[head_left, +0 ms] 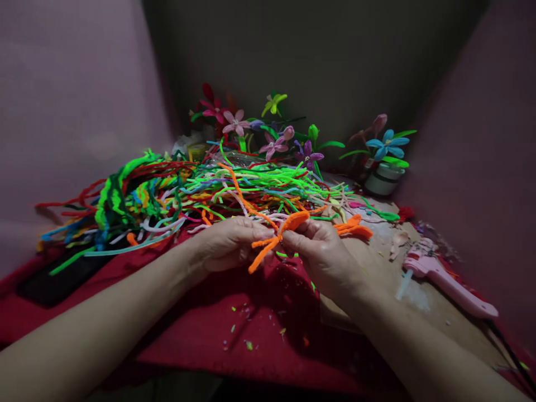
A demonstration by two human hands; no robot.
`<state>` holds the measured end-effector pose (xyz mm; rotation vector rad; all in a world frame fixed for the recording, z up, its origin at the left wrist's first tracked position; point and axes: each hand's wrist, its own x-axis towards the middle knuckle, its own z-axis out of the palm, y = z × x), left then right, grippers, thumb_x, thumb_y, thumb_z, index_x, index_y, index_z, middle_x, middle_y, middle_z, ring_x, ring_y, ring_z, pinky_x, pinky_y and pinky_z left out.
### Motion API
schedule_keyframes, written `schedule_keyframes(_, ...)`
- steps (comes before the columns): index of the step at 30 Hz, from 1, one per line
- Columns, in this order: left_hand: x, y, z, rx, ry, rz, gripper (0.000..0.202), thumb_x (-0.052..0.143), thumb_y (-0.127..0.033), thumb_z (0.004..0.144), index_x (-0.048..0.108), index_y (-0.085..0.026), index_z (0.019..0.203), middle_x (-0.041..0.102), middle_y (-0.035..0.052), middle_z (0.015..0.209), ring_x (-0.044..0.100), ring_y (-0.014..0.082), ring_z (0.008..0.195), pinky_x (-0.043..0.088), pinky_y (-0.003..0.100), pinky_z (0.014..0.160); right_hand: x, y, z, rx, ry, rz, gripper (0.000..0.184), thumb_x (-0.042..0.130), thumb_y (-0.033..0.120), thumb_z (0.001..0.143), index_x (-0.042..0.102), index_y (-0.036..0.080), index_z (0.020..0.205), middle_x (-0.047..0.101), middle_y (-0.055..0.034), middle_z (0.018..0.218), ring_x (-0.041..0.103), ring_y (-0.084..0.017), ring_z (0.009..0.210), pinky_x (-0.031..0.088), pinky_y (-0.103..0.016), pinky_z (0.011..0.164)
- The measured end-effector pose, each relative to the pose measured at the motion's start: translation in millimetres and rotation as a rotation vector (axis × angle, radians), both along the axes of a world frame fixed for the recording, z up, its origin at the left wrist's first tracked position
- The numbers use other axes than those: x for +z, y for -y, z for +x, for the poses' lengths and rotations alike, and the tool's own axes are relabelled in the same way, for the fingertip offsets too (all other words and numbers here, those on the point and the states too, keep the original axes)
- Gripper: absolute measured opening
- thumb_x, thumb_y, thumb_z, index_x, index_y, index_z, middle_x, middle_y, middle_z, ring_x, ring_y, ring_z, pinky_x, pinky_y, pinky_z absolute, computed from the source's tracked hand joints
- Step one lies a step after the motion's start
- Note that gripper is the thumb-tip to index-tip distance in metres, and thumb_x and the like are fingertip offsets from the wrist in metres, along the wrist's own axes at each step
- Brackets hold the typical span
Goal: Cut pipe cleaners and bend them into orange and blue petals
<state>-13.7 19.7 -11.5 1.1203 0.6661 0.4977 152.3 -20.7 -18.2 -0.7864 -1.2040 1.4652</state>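
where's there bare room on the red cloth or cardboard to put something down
The red cloth has a mostly bare patch between the left forearm and the scraps. A strip of cardboard shows between the right forearm and pink glue gun. Farther back, pipe cleaners and flowers crowd together.

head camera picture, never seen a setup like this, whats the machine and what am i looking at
There is no machine here: these are a person's own bare left hand and right hand. The single picture comes from a camera worn on their head, looking forward and down. The fingers of both hands hold an orange fuzzy piece of bent strips. Behind lies a heap of multicoloured fuzzy strips on a red cloth, with pink, purple and blue fuzzy flowers at the back. On the right, a pink plastic glue gun rests on a flat brown board.
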Motion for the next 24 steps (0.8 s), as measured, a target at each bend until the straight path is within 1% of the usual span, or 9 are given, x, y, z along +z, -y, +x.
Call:
schedule_keyframes(2,-4.2,2,1,-0.097,0.074,-0.060,0.027,0.065,-0.033,0.074,0.068,-0.007,0.066,0.062,0.0066,0.052,0.055,0.0116,0.045,0.042,0.021,0.045,-2.5,0,0,0.044,-0.006,0.023,0.004,0.063,0.021,0.071,0.062,0.017,0.072,0.056,0.0020,0.061,0.050,-0.010,0.057,0.041,-0.026,0.061)
schedule_keyframes(6,-11.7,9,2,-0.188,0.222,-0.152,0.030,0.063,-0.036,0.076,0.069,-0.007,0.073,0.065,0.0076,0.055,0.057,0.0123,0.041,0.042,0.020,0.039,-4.8,-1,0,0.040,-0.008,0.085,0.004,0.063,0.020,0.071,0.061,0.017,0.073,0.059,0.0013,0.068,0.054,-0.011,0.064,0.043,-0.027,0.068)
schedule_keyframes(11,-10.9,14,3,-0.204,0.221,-0.118,0.030,0.056,-0.039,0.079,0.068,-0.012,0.080,0.063,0.0041,0.052,0.046,0.0086,0.030,0.034,0.017,0.030,-1.1,0,1,-0.042,0.092,0.147,0.006,0.061,0.023,0.073,0.060,0.018,0.069,0.057,0.0022,0.065,0.052,-0.011,0.064,0.043,-0.026,0.066)
schedule_keyframes(13,-7.6,17,5,-0.117,0.047,0.086,0.028,0.052,-0.036,0.080,0.066,-0.013,0.076,0.062,0.0028,0.052,0.044,0.0078,0.032,0.032,0.018,0.032,-2.2,1,0,-0.132,0.205,0.214,0.009,0.058,0.022,0.075,0.059,0.018,0.068,0.057,0.0018,0.066,0.051,-0.011,0.064,0.042,-0.025,0.065)
schedule_keyframes(14,-6.6,18,6,-0.043,-0.082,0.281,0.027,0.050,-0.034,0.081,0.065,-0.013,0.070,0.060,0.0024,0.051,0.044,0.0079,0.035,0.033,0.019,0.035,-3.6,1,-1,-0.186,0.266,0.243,0.009,0.056,0.021,0.076,0.058,0.017,0.068,0.058,0.0011,0.069,0.050,-0.011,0.065,0.042,-0.025,0.066)
schedule_keyframes(17,-9.6,25,10,0.254,-0.506,1.095,0.030,0.048,-0.027,0.081,0.057,-0.014,0.055,0.053,0.0020,0.050,0.045,0.0097,0.048,0.035,0.022,0.049,-9.3,2,-5,-0.317,0.368,0.225,0.007,0.054,0.021,0.077,0.058,0.016,0.073,0.060,-0.0012,0.076,0.050,-0.013,0.070,0.041,-0.026,0.067)
schedule_keyframes(19,-14.0,28,12,0.369,-0.674,1.459,0.030,0.045,-0.024,0.081,0.055,-0.015,0.055,0.050,0.0010,0.051,0.043,0.0106,0.051,0.034,0.024,0.053,-11.4,2,-6,-0.327,0.351,0.141,0.008,0.054,0.022,0.076,0.058,0.016,0.075,0.059,-0.0008,0.074,0.049,-0.013,0.067,0.040,-0.026,0.065)
schedule_keyframes(21,-14.8,30,13,0.369,-0.709,1.489,0.030,0.043,-0.024,0.083,0.053,-0.015,0.057,0.048,-0.0005,0.052,0.041,0.0103,0.052,0.033,0.024,0.054,-10.7,0,-5,-0.272,0.287,0.075,0.010,0.056,0.025,0.075,0.058,0.016,0.074,0.056,0.0006,0.070,0.048,-0.012,0.064,0.039,-0.025,0.061)
schedule_keyframes(24,-5.1,28,12,0.250,-0.588,1.117,0.033,0.040,-0.027,0.085,0.046,-0.016,0.055,0.040,-0.0038,0.051,0.037,0.0080,0.048,0.031,0.021,0.050,-6.8,-2,-2,-0.124,0.194,0.051,0.012,0.060,0.028,0.072,0.059,0.015,0.071,0.055,0.0019,0.067,0.046,-0.010,0.060,0.037,-0.023,0.058)
